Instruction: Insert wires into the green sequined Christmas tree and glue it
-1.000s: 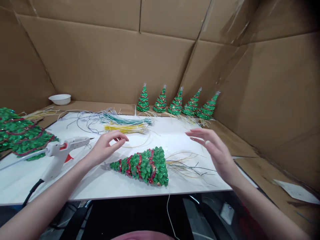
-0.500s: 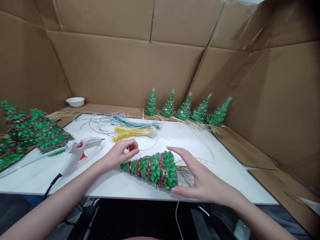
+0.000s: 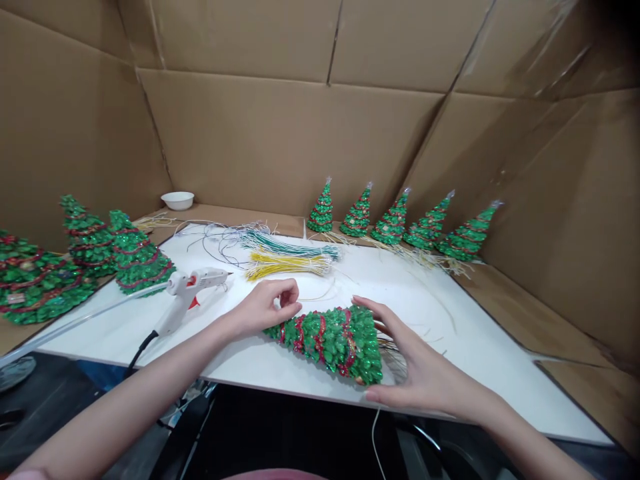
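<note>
A green glittery Christmas tree with red garlands lies on its side on the white table near the front edge. Its narrow tip points left, and its wide base faces right. Around the rim of that base my right hand is spread, fingers at the far edge and thumb at the near edge. Thin wires stick out of the base towards that palm. Over the tip end, my left hand is curled with bent fingers; what they hold, if anything, is hidden.
A white glue gun with a clear stick stands at left, near several larger trees. Yellow wires and green wires lie bundled behind my hands. Several small trees line the cardboard wall. A white bowl sits back left.
The view has turned left, so everything appears shifted right. My right fingers have closed in round the tree's base. The left hand stays curled near the tip.
</note>
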The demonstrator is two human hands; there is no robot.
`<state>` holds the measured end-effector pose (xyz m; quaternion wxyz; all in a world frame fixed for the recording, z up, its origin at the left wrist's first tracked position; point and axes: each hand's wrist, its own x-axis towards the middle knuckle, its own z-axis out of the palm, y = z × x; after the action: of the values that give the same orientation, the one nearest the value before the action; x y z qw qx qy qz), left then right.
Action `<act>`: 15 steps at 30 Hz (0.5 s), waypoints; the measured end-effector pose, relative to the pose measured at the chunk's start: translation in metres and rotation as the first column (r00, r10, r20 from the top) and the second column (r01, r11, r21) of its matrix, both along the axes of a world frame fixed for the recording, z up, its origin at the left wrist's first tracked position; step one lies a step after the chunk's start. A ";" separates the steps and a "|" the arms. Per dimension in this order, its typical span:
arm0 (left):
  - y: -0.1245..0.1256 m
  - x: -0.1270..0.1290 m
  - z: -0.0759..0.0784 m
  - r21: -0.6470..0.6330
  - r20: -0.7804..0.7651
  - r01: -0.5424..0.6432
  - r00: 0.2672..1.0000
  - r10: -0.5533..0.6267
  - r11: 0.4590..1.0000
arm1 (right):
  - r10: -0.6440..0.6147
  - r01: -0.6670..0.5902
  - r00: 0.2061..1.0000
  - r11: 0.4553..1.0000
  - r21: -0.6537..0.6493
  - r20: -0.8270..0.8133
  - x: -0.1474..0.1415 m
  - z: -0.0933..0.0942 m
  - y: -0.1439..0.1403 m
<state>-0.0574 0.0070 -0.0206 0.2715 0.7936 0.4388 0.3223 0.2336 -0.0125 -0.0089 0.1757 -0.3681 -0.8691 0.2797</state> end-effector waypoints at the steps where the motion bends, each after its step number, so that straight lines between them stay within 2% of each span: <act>1: 0.000 0.000 0.000 -0.004 0.001 0.002 1.000 -0.002 1.000 | 0.006 -0.006 1.000 1.000 -0.014 -0.008 0.000 0.000 0.001; 7: -0.003 0.001 0.004 -0.028 0.008 0.014 1.000 -0.014 1.000 | 0.059 -0.060 0.996 0.998 -0.019 -0.063 -0.004 0.000 0.003; 15: -0.002 0.000 0.002 -0.030 0.011 0.036 0.999 -0.036 0.999 | 0.057 -0.056 0.990 0.998 0.016 -0.129 -0.006 -0.003 0.004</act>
<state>-0.0571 0.0045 -0.0187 0.2915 0.7954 0.4280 0.3149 0.2274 -0.0087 -0.0123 0.2259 -0.3235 -0.8678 0.3022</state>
